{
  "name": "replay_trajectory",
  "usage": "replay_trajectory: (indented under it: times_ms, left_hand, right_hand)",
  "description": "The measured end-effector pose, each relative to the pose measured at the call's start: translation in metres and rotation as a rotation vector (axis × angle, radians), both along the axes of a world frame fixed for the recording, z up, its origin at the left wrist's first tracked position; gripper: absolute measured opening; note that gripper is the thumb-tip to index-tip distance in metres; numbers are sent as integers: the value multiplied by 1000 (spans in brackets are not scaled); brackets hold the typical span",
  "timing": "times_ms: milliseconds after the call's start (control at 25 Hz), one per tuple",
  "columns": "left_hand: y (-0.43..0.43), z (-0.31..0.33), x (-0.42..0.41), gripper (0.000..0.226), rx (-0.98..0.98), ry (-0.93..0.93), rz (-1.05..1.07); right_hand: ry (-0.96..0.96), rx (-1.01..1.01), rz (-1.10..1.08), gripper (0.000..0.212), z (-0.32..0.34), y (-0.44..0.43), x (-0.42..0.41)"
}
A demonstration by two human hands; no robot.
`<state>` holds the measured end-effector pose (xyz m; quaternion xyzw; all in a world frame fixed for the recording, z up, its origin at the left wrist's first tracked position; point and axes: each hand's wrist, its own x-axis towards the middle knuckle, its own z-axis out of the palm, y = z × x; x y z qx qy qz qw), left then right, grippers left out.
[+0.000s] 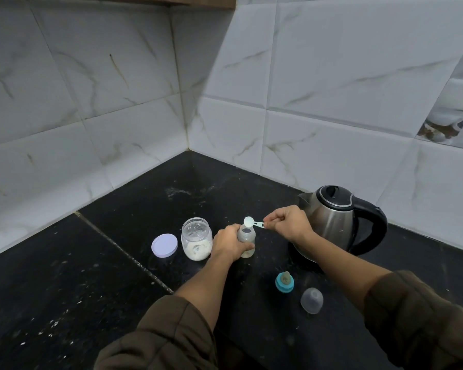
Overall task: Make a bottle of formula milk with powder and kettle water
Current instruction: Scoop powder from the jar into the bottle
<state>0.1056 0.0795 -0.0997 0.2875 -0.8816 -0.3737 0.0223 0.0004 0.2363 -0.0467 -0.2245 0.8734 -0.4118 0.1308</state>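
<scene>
An open clear baby bottle [246, 234] stands upright on the black counter [145, 214], and my left hand [229, 245] grips its body. My right hand [289, 221] pinches the handle of a small white scoop [249, 221], whose bowl hangs tilted just above the bottle's mouth. An open clear jar of white powder [197, 243] stands left of the bottle, with its lilac lid [164, 244] lying beside it. The steel kettle [337, 220] with a black handle stands right of my right hand.
A teal bottle ring with its teat [284, 282] and a clear dome cap [312, 300] lie on the counter near its front. Tiled walls meet in a corner behind. Specks of powder dot the counter.
</scene>
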Motion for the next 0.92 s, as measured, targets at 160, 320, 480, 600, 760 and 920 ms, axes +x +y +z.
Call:
replay_trajectory:
  times_ms: [160, 320, 480, 600, 760, 920]
  left_hand:
    - [-5, 0, -5, 47, -32, -18, -6]
    - [-7, -1, -8, 49, -52, -20, -7]
    - [-7, -1, -8, 46, -53, -11, 0]
    - [-6, -1, -9, 45, -63, -12, -4]
    - [-7, -2, -8, 46, -61, -19, -7]
    - [-7, -2, -7, 46, -54, -15, -4]
  right_hand:
    - [223, 57, 81, 7, -4, -1, 5]
    - [694, 248, 313, 11, -16, 2, 4]
    - [1136, 374, 443, 22, -27, 7, -2]
    - [1334, 442, 560, 15, -29, 12, -3]
    - [1470, 442, 545, 31, -33, 16, -5]
    - [1512, 425, 547, 27, -35, 16, -7]
